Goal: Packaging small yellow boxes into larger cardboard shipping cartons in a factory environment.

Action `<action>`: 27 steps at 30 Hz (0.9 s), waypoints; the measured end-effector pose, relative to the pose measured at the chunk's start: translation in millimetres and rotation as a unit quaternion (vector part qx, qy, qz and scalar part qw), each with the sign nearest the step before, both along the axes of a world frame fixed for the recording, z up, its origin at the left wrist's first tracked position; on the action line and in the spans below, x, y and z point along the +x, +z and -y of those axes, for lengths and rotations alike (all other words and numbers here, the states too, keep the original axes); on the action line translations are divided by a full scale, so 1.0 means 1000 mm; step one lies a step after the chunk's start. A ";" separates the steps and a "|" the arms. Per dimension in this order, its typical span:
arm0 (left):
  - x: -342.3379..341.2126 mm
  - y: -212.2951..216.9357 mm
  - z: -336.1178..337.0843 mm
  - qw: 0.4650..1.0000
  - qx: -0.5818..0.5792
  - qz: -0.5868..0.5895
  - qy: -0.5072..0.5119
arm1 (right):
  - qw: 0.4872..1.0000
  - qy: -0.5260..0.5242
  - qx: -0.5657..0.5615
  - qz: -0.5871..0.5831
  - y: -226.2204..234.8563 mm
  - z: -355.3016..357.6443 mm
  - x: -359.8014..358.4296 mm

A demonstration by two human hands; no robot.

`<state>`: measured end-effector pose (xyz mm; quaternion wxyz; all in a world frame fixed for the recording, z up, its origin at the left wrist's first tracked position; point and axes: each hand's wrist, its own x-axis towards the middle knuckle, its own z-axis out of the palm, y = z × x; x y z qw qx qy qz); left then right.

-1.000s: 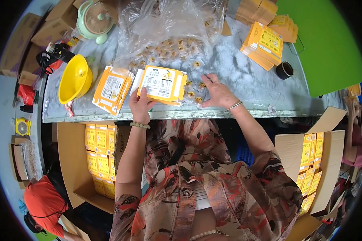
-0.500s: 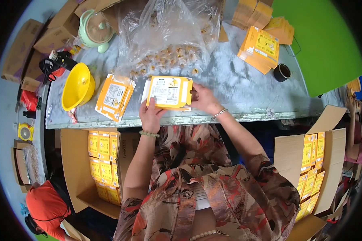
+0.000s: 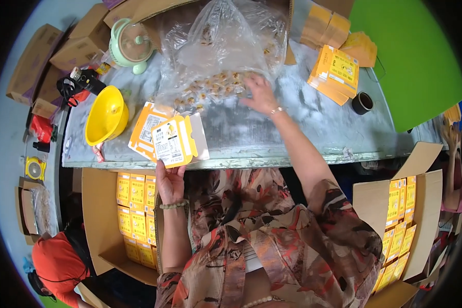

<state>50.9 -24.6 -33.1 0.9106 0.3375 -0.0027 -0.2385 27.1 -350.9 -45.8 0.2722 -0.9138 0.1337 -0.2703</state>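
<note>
Yellow-and-white carton (image 3: 168, 142): it is near the front edge of the surface (image 3: 313, 123), left of the middle, tilted, with its flap end facing right. Of the two hands, the left hand (image 3: 170, 184) pinches its near end, thumb on top and fingers underneath. The right hand (image 3: 261, 95) is farther in, thumb and fingers parted, at the right side of the small wrapped packets (image 3: 210, 88); it is blurred, and whether the fingertips touch a packet cannot be told.

The carton covers part of a stack of flat cartons (image 3: 140, 132) on its left, and a pale card (image 3: 200, 137) shows from under its right side. A clear plastic bag (image 3: 223, 46) sprawls from the far edge of the surface, partly over the packets. Toward the left edge stands a yellow bowl (image 3: 103, 123), with a green pot (image 3: 133, 43) near the far left corner. Toward the right edge are a fanned yellow stack (image 3: 339, 69) and a dark cup (image 3: 362, 102).

Half a second ago both hands were on the carton, which lay nearly level and more to the right. Since then the left hand has drawn it left over the stack, and the right hand has left its flap end for the packets.
</note>
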 end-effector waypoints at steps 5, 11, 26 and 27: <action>-0.009 0.002 0.002 0.993 0.107 0.024 0.036 | 0.986 0.028 -0.075 -0.148 -0.005 -0.024 0.005; -0.003 -0.005 0.002 0.990 0.128 0.057 0.012 | 0.983 0.143 -0.101 -0.056 -0.016 -0.019 -0.069; -0.009 0.006 0.031 0.981 0.192 0.029 0.028 | 0.967 0.117 0.031 -0.225 0.014 0.022 -0.106; -0.009 0.005 0.036 0.976 0.213 0.038 0.034 | 0.967 0.118 0.032 -0.224 0.014 0.018 -0.103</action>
